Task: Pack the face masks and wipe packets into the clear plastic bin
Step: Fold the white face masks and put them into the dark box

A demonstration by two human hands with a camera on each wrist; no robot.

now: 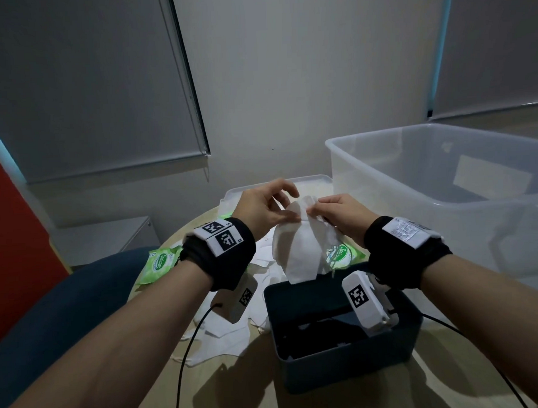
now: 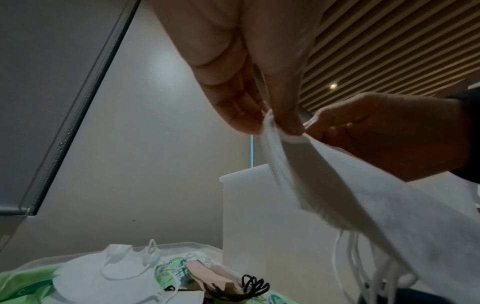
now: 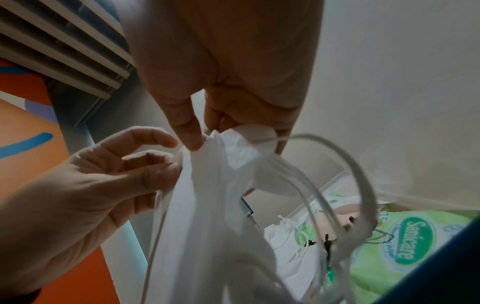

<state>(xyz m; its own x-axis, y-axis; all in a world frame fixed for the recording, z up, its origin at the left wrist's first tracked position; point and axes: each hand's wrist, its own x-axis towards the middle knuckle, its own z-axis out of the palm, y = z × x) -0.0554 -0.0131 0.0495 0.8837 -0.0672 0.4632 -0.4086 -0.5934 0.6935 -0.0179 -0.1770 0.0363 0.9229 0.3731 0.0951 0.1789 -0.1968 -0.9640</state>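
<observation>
Left third of head view: a green wipe packet (image 1: 158, 265) lies on the round tabletop (image 1: 262, 384), w/ loose white masks (image 1: 226, 336) strewn beside it, none packed yet.

Centre: left hand (image 1: 263, 211) & right hand (image 1: 343, 215) both pinch the top edge of a bunch of white face masks (image 1: 297, 251), held up over a dark bin (image 1: 342, 338). Left grip = thumb + fingertip nip on the fabric, other fingers loose; right grip = narrow pinch on the same edge, ear loops dangling below per the wrist views. A 2nd wipe packet (image 1: 341, 254) sits just behind the bunch. A shallow clear lid or tray (image 1: 249, 189) lies at the far tabletop edge.

Right: the clear plastic bin (image 1: 438, 198) stands large & open; its inside looks mostly empty, though haze hides the bottom.

Judgement: early stage. Masks in hand, scattered masks & both packets all remain to go in.

Room: pale wood tabletop, grey roller blinds upper left & upper right, off-white wall, orange panel at far left, blue chair lower left.
</observation>
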